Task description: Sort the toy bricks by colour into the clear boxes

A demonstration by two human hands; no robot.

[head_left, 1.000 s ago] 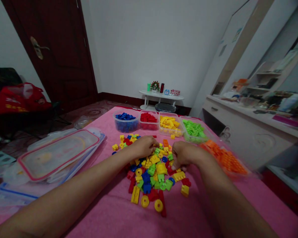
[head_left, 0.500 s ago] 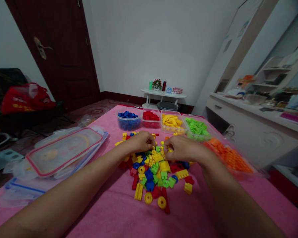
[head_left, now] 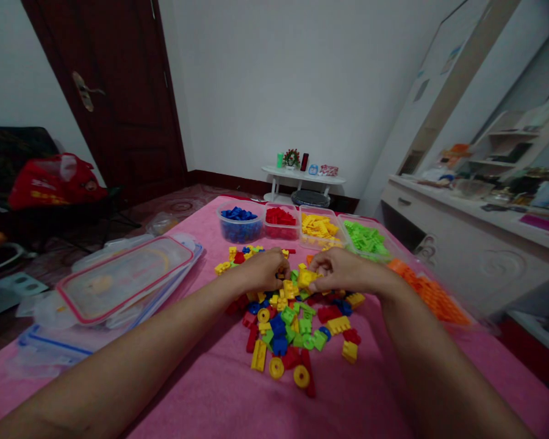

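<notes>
A loose pile of toy building bricks (head_left: 280, 328) in yellow, red, blue and green lies in the middle of the pink cloth (head_left: 187, 378). My right hand (head_left: 343, 269) is closed, thumb and fingers pinching a yellow brick (head_left: 307, 278) over the far part of the pile. Just left of it, my left hand (head_left: 266, 269) dips into the bricks with curled fingers. Whatever those fingers grip is hidden from view. Yellow wheels (head_left: 276, 367) and a long red brick lie at the pile's near edge.
Behind the pile stand clear boxes of blue (head_left: 240, 228), red (head_left: 281, 221), yellow (head_left: 321, 228) and green bricks (head_left: 366, 238). A box of orange bricks (head_left: 430, 292) is at the right. Stacked plastic lids (head_left: 128, 277) lie at the left, beside my left forearm.
My right hand has taken hold of a yellow brick from the pile and lifted it slightly. My left hand stays low among the bricks. The view has shifted a little.
</notes>
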